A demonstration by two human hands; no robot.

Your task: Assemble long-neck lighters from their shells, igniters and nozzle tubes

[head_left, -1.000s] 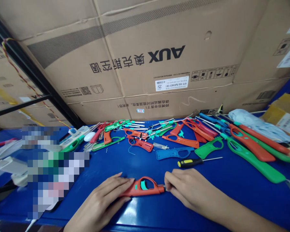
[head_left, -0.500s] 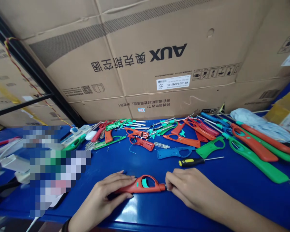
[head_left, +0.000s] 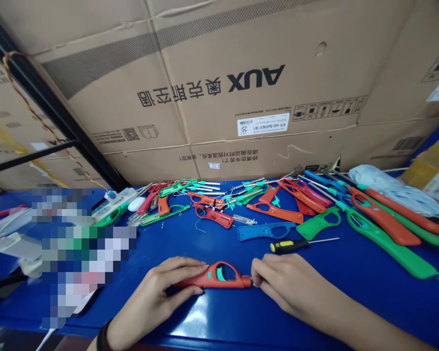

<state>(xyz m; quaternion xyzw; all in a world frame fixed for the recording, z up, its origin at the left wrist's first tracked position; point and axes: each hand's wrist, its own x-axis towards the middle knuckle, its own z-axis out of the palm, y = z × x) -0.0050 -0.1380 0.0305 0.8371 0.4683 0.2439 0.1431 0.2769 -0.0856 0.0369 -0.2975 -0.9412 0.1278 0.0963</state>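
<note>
An orange-red plastic lighter body [head_left: 209, 276] with a teal insert in its loop lies almost level just above the blue table. My left hand [head_left: 157, 297] wraps its handle end from the left. My right hand [head_left: 285, 282] pinches the narrow end, where a small metal tip [head_left: 250, 281] shows between the fingers. The fingers hide most of that tip. The lower side of the body is partly hidden by my left fingers.
Several red, green and blue lighter shells, metal rods and thin wires lie spread across the blue table [head_left: 212, 317]. A black-and-yellow screwdriver [head_left: 289, 246] lies just beyond my right hand. Cardboard boxes [head_left: 241, 87] stand behind the table.
The lighter's handle end has risen a little, so the body sits more level. Both hands still hold it and have shifted only slightly.
</note>
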